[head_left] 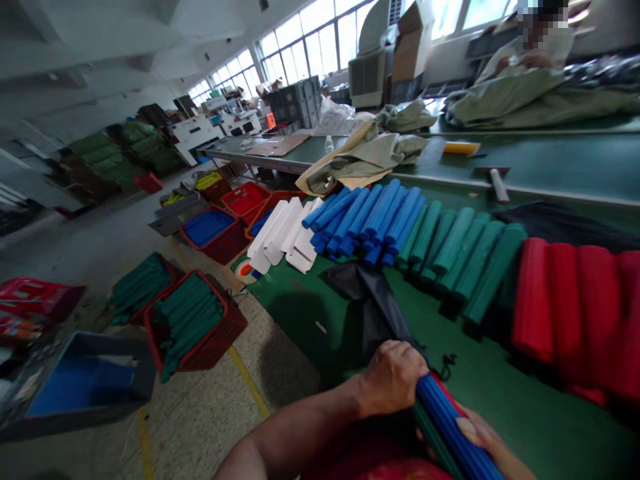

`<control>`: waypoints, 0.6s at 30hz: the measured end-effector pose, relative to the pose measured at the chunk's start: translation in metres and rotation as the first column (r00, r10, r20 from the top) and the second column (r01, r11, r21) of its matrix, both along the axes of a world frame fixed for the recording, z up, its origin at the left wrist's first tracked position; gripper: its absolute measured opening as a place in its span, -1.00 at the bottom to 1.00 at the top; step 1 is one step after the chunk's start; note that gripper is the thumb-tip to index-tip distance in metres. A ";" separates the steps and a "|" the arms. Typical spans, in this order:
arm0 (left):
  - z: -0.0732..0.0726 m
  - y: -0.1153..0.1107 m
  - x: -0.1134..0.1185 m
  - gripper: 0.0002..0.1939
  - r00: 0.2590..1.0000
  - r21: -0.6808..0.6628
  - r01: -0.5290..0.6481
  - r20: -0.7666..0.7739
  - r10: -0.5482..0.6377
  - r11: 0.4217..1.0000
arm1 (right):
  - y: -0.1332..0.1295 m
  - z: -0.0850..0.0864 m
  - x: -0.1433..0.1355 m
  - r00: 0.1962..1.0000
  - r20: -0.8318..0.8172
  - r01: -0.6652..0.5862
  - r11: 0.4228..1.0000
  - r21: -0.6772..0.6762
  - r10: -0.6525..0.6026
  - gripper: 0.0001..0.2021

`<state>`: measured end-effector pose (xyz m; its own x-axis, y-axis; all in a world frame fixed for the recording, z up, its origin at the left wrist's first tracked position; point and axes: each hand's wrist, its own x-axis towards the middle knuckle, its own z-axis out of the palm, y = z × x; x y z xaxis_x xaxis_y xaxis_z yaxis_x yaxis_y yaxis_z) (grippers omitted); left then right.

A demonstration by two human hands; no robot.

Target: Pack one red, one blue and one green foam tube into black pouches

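My left hand [393, 377] is closed around the mouth of a black drawstring bag [383, 303], where the end of a roll bundle enters it. The bag's far part lies limp on the green tabletop. My right hand [483, 433] grips the bundle of rolls [457, 423] from its right side, fingers partly hidden beneath. Blue, green and a strip of red show in the bundle, which tilts down toward my body. A black cord with a toggle [447, 365] sticks out beside the bag's mouth.
Blue rolls [370, 217], green rolls [463, 247] and red rolls [565, 300] line the table, with folded white boxes [285, 233] and a tape roll [245, 270] leftward. Red crates [233, 333] stand on the floor. Across the table, a person [533, 50] handles olive fabric [525, 100].
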<state>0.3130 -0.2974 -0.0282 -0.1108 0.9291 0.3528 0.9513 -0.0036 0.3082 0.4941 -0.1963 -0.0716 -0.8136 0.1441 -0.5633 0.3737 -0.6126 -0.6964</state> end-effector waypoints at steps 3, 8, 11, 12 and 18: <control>0.009 0.007 0.012 -0.81 0.996 0.060 0.049 0.076 -0.054 0.997 | -0.013 0.020 -0.016 0.992 -0.121 -0.030 1.000 0.005 0.030 -0.46; 0.013 -0.018 0.007 -0.68 0.996 0.159 -0.001 0.084 -0.013 0.987 | 0.000 0.026 -0.014 0.986 -0.157 -0.079 0.992 -0.097 0.063 -0.40; -0.010 -0.040 0.003 -0.61 0.971 0.201 -0.232 0.113 0.213 0.952 | 0.010 0.020 -0.004 0.985 -0.162 -0.083 0.991 -0.101 0.066 -0.36; -0.020 -0.044 0.004 -0.62 0.940 0.212 -0.335 0.142 0.311 0.918 | 0.012 0.019 -0.002 0.984 -0.167 -0.083 0.992 -0.092 0.066 -0.35; -0.044 -0.039 0.009 -0.93 0.733 -0.166 -0.648 0.129 0.668 0.744 | 0.004 0.035 0.003 0.981 -0.181 -0.082 0.992 -0.097 0.064 -0.43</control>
<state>0.3222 -0.3363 -0.0718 -0.7561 0.6303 0.1762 0.6360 0.6442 0.4249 0.4973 -0.1927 -0.0363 -0.9081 0.0291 -0.4177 0.2963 -0.6603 -0.6901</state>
